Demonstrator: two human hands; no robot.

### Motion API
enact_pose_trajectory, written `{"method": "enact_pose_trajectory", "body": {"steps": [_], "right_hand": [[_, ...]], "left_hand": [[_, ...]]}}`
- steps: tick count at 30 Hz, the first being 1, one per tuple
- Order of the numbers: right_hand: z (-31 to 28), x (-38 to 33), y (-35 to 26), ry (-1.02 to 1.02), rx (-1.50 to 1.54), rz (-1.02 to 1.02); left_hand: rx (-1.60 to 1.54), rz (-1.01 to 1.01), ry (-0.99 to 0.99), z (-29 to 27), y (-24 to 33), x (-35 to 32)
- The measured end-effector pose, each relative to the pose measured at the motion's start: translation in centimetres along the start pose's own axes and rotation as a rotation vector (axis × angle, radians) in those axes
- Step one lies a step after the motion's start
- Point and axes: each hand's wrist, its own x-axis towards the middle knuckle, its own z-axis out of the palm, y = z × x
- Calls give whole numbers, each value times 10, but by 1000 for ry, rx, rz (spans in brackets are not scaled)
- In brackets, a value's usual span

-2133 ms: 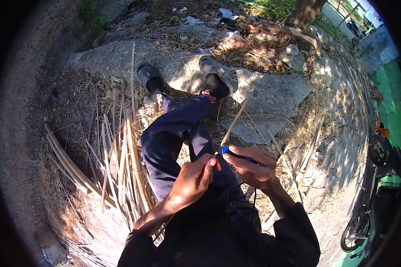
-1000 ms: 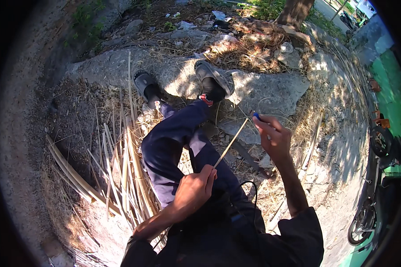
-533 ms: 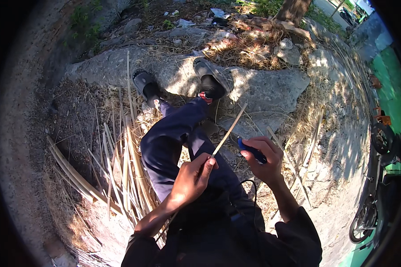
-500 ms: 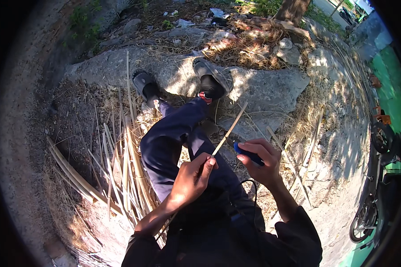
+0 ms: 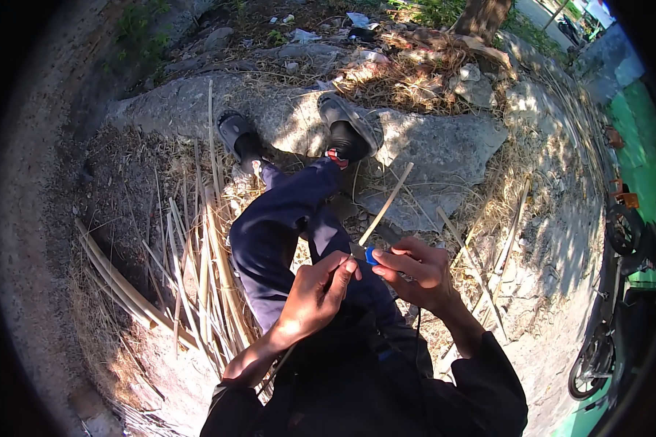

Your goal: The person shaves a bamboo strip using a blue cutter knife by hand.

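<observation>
A thin pale strip, apparently bamboo, (image 5: 388, 202) slants up and away from the fingertips of my left hand (image 5: 315, 293), which pinches its near end. My right hand (image 5: 418, 271) is closed round a knife with a blue handle (image 5: 372, 256). The knife's short blade (image 5: 358, 251) lies against or just over the strip, close to my left thumb and fingers. Most of the handle is hidden inside my right fingers. Both hands are above my lap, over my dark trousers (image 5: 270, 229).
Many split strips (image 5: 210, 284) lie in a loose pile left of my legs, with thicker curved pieces (image 5: 120, 288) beyond. More strips (image 5: 506, 247) lie at the right. My shoes rest by a large flat rock (image 5: 444, 149). A motorbike (image 5: 598, 357) stands at the far right.
My right hand has moved left and slightly down, bringing the knife blade to the strip beside my left fingers. The strip's far end has shifted slightly right; my left hand stays nearly still.
</observation>
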Motion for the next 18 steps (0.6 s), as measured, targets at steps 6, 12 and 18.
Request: {"method": "enact_pose_trajectory", "body": {"steps": [6, 12, 18], "right_hand": [[6, -1, 0, 39, -39, 27], [10, 4, 5, 135, -45, 59], [-32, 8, 59, 376, -123, 355]], "left_hand": [[-125, -29, -88, -4, -9, 2], [-167, -92, -99, -5, -4, -2], [-46, -48, -102, -3, -3, -18]]}}
